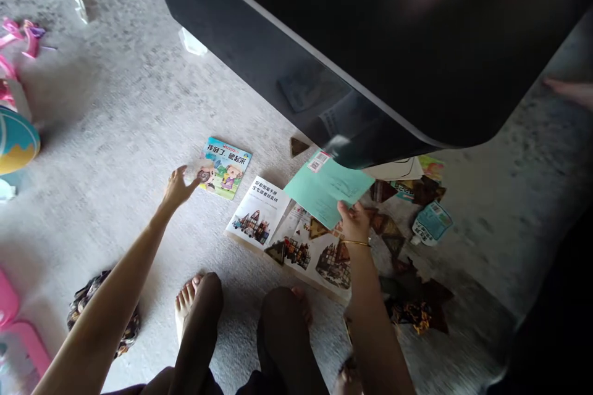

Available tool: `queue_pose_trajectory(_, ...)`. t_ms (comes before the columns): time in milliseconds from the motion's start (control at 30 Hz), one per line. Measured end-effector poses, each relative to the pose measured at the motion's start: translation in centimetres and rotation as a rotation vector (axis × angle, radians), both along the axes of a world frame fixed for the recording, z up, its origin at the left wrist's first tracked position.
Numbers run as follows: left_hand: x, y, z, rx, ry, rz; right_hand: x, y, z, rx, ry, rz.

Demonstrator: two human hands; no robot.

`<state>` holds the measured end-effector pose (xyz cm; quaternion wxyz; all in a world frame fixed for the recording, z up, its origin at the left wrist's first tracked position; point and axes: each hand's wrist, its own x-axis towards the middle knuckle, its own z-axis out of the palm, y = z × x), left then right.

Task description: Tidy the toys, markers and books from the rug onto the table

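My left hand (178, 188) is at the left edge of a small picture book (234, 166) with cartoon animals on its blue and green cover. Its fingers and thumb are spread; whether the thumb touches the cover I cannot tell. My right hand (354, 222), with a thin bracelet at the wrist, grips the lower edge of a light green booklet (324, 188) that has a white barcode label. Under and beside the booklet lies a white manual (259, 210) printed with pictures of block buildings. Dark triangular tiles (278, 252) rest on and around the manual.
A large glossy black table (296, 92) overhangs the floor in front. To the right are more brown tiles (393, 237) and a blue pouch (432, 223). Pink toy pieces (30, 40) and a ball (16, 142) lie left. Another person's foot (569, 91) shows far right.
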<state>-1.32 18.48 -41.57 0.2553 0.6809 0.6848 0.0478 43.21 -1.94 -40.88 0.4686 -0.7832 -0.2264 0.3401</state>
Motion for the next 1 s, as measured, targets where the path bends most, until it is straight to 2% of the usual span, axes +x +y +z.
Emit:
queue_pose_trajectory(100,2.1,2.8,-1.5,-0.056,0.046,0.064,-3.3,1.7,1.6,-0.007,0.171,0.097)
queue_pose_trajectory(167,2.3,3.0,-1.8,-0.126,0.051,0.055,-7.0,3.7,1.6,-0.025,0.235,0.236)
queue_pose_trajectory(267,1.7,2.2,-1.7,-0.202,0.025,0.003,-13.1,7.3,0.4,-0.063,0.344,0.510)
queue_pose_trajectory(333,1.2,1.4,-1.6,-0.205,0.000,-0.011,-16.0,9.0,-0.5,-0.095,0.272,0.623)
queue_pose_trajectory(400,0.9,0.8,-1.7,-0.206,-0.025,0.007,-17.2,9.4,-1.3,-0.103,0.099,0.665)
queue_pose_trajectory(467,0.9,0.3,-1.9,-0.205,-0.055,0.035,-16.8,8.7,-1.8,-0.103,-0.108,0.649)
queue_pose_trajectory(567,1.6,-0.3,-2.3,-0.166,-0.021,0.049,-14.1,7.1,-2.2,-0.184,-0.357,0.575)
queue_pose_trajectory(667,2.2,-0.5,-2.4,-0.172,0.078,0.030,-11.4,6.2,-2.4,-0.300,-0.464,0.577)
queue_pose_trajectory(733,1.9,-0.5,-2.3,-0.206,0.059,0.027,-10.4,6.0,-2.7,-0.322,-0.483,0.616)
queue_pose_trajectory(800,0.6,-0.5,-2.1,-0.218,0.012,0.039,-10.1,6.2,-3.1,-0.296,-0.460,0.635)
queue_pose_trajectory(900,-3.0,-1.1,-1.7,-0.198,0.020,0.076,-10.2,6.4,-3.7,-0.214,-0.324,0.638)
queue_pose_trajectory(1000,-7.5,-3.4,-1.9,-0.148,0.001,0.116,-10.4,6.4,-4.0,-0.159,-0.186,0.672)
